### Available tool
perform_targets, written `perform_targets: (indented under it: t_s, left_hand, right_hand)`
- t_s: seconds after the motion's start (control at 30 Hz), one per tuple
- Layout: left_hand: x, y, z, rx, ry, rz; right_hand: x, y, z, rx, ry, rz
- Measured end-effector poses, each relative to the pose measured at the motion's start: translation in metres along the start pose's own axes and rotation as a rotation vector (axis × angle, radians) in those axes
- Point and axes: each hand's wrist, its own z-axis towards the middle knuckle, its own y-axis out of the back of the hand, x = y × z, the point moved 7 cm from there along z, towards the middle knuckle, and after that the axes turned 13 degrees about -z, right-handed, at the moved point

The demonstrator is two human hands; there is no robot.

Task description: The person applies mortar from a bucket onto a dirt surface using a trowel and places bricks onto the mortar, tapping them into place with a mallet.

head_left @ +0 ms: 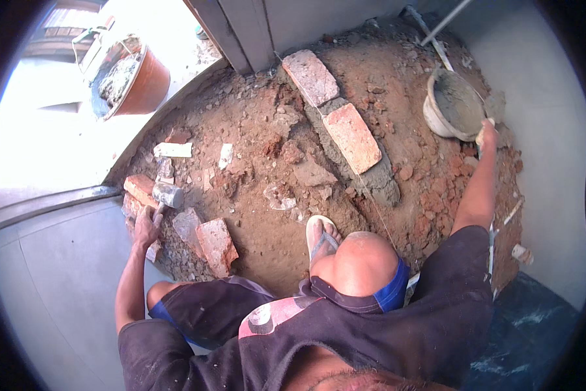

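Note:
At the left, my left hand [148, 225] reaches down with fingers apart at the lower end of an orange brick [140, 189]. Right beside its fingertips lies a grey cylindrical hammer head [168, 195]; I see no firm grip on either. My right hand [486, 137] is closed at the near right rim of a pale bucket [431, 114] of wet grey mortar. Something whitish shows at its fingers, too small to name. Between my hands, a reddish brick [311, 77] and an orange brick [352, 138] sit end to end in a mortar bed [379, 184], along a taut string.
Broken bricks [216, 246] lie near my left knee. An orange bucket [151, 85] of mortar stands beyond the doorway, upper left. Grey walls [534, 72] flank the uneven dirt floor [260, 241]. A pale pole [446, 23] leans at the top right. My sandalled foot [323, 238] is near the string.

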Motion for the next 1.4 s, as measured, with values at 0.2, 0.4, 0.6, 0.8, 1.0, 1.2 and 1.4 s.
perform_targets:
  t_s: [0.2, 0.4, 0.6, 0.8, 1.0, 1.2, 1.4]
  left_hand:
    - [-0.043, 0.006, -0.048, -0.001, 0.013, -0.052]
    - [0.021, 0.000, -0.120, -0.034, 0.152, -0.102]
    - [0.034, -0.033, -0.194, -0.036, 0.398, -0.162]
    - [0.090, -0.076, -0.217, -0.041, 0.420, -0.234]
    - [0.162, -0.088, -0.207, -0.166, 0.317, -0.367]
    - [-0.024, 0.041, -0.093, -0.195, -0.038, -0.747]
    - [-0.261, 0.056, -0.070, 0.215, -0.423, -0.626]
  right_hand:
    - [0.008, -0.007, 0.031, 0.167, 0.003, 0.116]
    - [0.054, -0.006, -0.007, 0.235, 0.068, 0.111]
    - [0.169, -0.027, -0.143, 0.238, 0.242, 0.254]
    - [0.259, 0.062, -0.256, 0.610, 0.356, 0.543]
    - [0.315, 0.065, -0.440, 1.044, 0.444, 0.831]
    - [0.301, -0.018, -0.605, 1.207, 0.371, 0.769]
    - [0.264, -0.107, -0.687, 1.310, 0.214, 0.646]
